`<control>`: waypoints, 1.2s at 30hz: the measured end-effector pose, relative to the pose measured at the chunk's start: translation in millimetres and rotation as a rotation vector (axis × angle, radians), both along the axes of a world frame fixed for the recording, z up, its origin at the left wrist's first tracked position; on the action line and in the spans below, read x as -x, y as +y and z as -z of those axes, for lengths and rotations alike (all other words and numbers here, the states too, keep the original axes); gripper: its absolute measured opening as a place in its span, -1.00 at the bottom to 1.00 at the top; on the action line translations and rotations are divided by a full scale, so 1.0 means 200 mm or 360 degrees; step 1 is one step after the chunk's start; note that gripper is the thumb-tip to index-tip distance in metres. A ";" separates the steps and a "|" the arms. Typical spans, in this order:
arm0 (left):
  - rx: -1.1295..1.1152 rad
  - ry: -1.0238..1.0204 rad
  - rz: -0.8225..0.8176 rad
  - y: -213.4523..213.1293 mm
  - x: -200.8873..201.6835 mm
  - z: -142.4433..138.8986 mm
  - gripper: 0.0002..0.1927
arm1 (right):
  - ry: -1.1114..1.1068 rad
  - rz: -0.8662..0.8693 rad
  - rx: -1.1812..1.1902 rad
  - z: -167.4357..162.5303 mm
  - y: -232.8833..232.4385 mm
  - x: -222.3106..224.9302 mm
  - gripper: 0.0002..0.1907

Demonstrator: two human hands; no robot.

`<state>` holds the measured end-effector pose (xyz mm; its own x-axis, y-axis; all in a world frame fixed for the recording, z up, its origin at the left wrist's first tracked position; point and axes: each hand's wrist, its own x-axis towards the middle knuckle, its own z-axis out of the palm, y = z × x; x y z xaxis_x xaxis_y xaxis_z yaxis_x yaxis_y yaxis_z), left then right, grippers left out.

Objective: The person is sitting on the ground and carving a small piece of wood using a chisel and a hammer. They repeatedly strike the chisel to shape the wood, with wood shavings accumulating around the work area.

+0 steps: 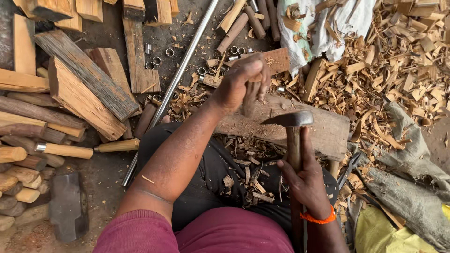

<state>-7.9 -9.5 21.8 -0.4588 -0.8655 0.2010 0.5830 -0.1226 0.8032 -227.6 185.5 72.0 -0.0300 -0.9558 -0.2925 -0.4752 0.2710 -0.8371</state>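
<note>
- Nearest the camera sat the person's maroon-clad lap, with the right hand (307,180) just beyond it, wrapped tight round the wooden shaft of an adze-like hammer (291,121), its dark iron head raised over the chopping block (323,129).
- Left hand (241,84) was closed around a short round wooden peg (248,100), held upright with its lower end on the block, directly beside the tool's head.
- That peg looked light, stiff and dry, rough enough not to slip; its upper end was the safe place to grasp, clear of the blade.
- Iron head seemed heavy against the slim handle, so the grip sat low on the shaft for swing; how sharp the edge was I could not tell.
- Around them lay a long steel tube (180,70), small metal rings (157,61), split timber (84,89), finished handles (65,150) and heaped shavings (398,61).
- Fingers sat close to the strike point.
</note>
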 end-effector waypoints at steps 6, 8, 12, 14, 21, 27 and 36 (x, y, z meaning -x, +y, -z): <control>0.0099 0.0023 0.0074 -0.06 0.00 -0.01 -0.64 | 0.0006 -0.0084 0.0153 -0.06 -0.03 -0.03 0.05; 0.0200 0.0009 0.0014 -0.05 0.00 -0.01 -0.61 | 0.0173 -0.0269 0.0244 -0.10 -0.07 -0.05 0.03; 0.0272 -0.0067 -0.0028 -0.03 0.03 -0.02 -0.61 | 0.0346 -0.0650 0.0672 -0.29 -0.12 -0.06 0.00; 0.0256 -0.0091 0.0005 -0.03 0.03 -0.03 -0.62 | 0.0252 -0.0479 0.0511 -0.44 -0.09 -0.04 -0.03; 0.0164 -0.0023 0.0140 -0.05 0.04 0.00 -0.64 | -0.0388 -0.0068 0.0653 -0.73 0.01 -0.09 -0.04; 0.0244 -0.0039 0.0045 -0.06 0.07 0.03 -0.63 | 0.0212 -0.0705 0.0626 -0.56 -0.19 -0.19 -0.05; 0.0108 0.0065 0.0124 -0.07 0.08 0.04 -0.65 | -0.0318 -0.0160 0.0664 -0.78 -0.09 -0.21 -0.09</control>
<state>-23.1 -22.8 14.5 -0.5147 -0.8112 0.2775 0.6060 -0.1153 0.7870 -184.6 168.4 227.9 0.0864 -0.9882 0.1264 -0.3002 -0.1468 -0.9425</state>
